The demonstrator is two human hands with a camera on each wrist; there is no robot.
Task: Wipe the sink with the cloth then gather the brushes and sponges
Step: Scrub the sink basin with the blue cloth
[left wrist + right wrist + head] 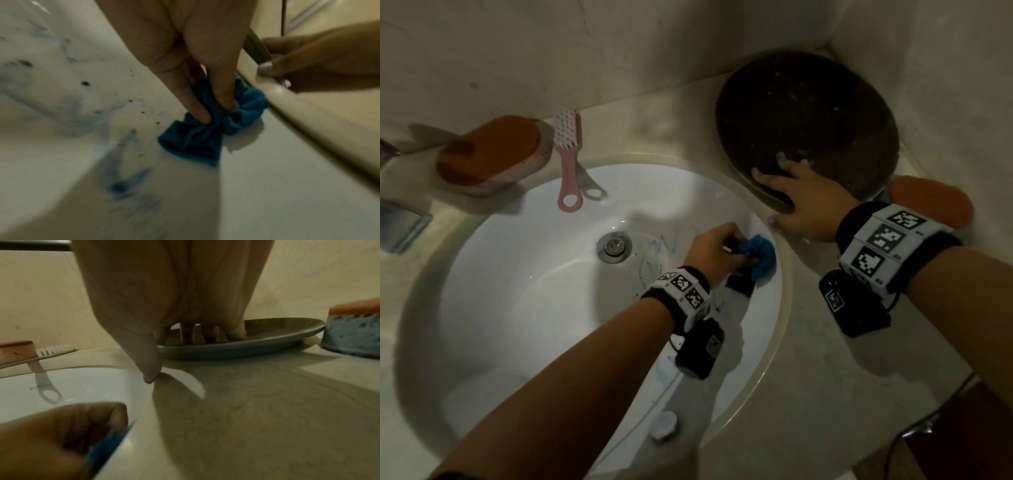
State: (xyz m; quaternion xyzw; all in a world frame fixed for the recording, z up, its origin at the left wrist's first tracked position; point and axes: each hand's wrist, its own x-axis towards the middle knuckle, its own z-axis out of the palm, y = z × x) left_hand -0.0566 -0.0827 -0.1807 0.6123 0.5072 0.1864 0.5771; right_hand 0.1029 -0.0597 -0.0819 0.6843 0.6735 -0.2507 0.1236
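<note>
A crumpled blue cloth (760, 253) (205, 133) lies against the right inner wall of the white sink (517, 274), just under its rim. My left hand (739, 253) (213, 112) pinches the cloth between thumb and fingers and presses it on the wall. Blue smears (115, 186) streak the basin around the drain (614, 246). My right hand (787, 192) (160, 340) is spread, its fingers on the near rim of a dark plate (808, 113) (267, 337) and its thumb on the sink rim. A pink brush (568, 154) overhangs the sink's far edge beside an orange sponge (489, 150).
A second orange-topped sponge (931, 202) (353, 337) sits on the counter right of the plate. A small white cap (663, 425) lies low on the basin's near wall. Metal fittings (400, 226) stand at the left edge. Walls close in behind and to the right.
</note>
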